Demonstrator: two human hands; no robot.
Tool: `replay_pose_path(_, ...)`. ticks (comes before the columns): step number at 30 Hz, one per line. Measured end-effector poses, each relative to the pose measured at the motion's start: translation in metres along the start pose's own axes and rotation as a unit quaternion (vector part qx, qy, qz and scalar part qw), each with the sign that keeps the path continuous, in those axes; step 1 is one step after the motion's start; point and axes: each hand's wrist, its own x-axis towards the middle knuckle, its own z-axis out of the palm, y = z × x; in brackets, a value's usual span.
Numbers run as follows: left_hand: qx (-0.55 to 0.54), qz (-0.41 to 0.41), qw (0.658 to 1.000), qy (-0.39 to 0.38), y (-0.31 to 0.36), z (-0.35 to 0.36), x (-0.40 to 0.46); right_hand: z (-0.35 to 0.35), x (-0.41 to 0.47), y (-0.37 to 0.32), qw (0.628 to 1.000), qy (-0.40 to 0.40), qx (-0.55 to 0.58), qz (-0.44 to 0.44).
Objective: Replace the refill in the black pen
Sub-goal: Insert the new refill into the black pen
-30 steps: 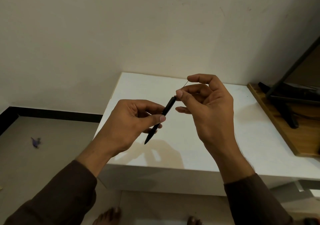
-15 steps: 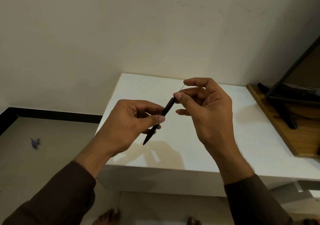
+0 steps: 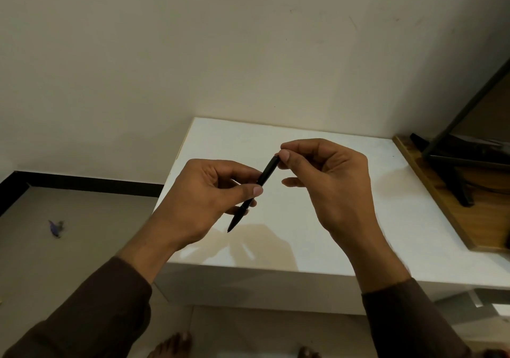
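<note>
Right, nearest to me are the dark sleeves, then my left hand (image 3: pixel 201 203), curled around the black pen (image 3: pixel 252 196), thumb and fingers pinching its barrel at about the middle. The pen hangs in the air above the white table (image 3: pixel 303 241), tilted, tip pointing down and toward me, back end up and away. My right hand (image 3: pixel 328 183) sits just beyond, thumb and forefinger pressed together at that upper end; whether a refill is caught between them I cannot tell, as the fingertips hide it. I'd judge the pen light, stiff and smooth, so it could twist or slip; best held mid-barrel, as now. A refill would be thin and easily bent, so push it straight along the barrel. Farther right, a wooden board (image 3: pixel 469 219).
</note>
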Motion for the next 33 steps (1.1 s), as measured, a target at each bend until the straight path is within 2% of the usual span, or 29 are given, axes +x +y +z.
replay_pose_path(9, 0.002, -0.001, 1.000, 0.003, 0.002, 0.000, -0.001, -0.004, -0.003, 0.002, 0.993, -0.025, -0.112, -0.023)
replay_pose_path(17, 0.003, -0.011, 1.000, 0.003, 0.004, 0.003, -0.003, -0.014, 0.000, 0.002, 0.992, -0.016, -0.120, -0.023)
replay_pose_path(19, -0.002, -0.012, 1.000, 0.002, 0.002, 0.003, -0.003, -0.033, 0.005, 0.007, 0.993, 0.025, -0.116, -0.002)
replay_pose_path(22, -0.010, -0.008, 1.000, 0.000, -0.001, 0.001, -0.003, -0.071, 0.009, 0.029, 0.976, 0.092, -0.182, 0.076)
replay_pose_path(27, -0.015, -0.010, 1.000, -0.005, -0.007, 0.003, -0.003, -0.098, -0.004, 0.076, 0.922, 0.013, -0.310, 0.231)
replay_pose_path(33, -0.011, -0.015, 1.000, -0.008, -0.008, 0.005, -0.001, -0.098, 0.000, 0.097, 0.894, -0.010, -0.385, 0.229)
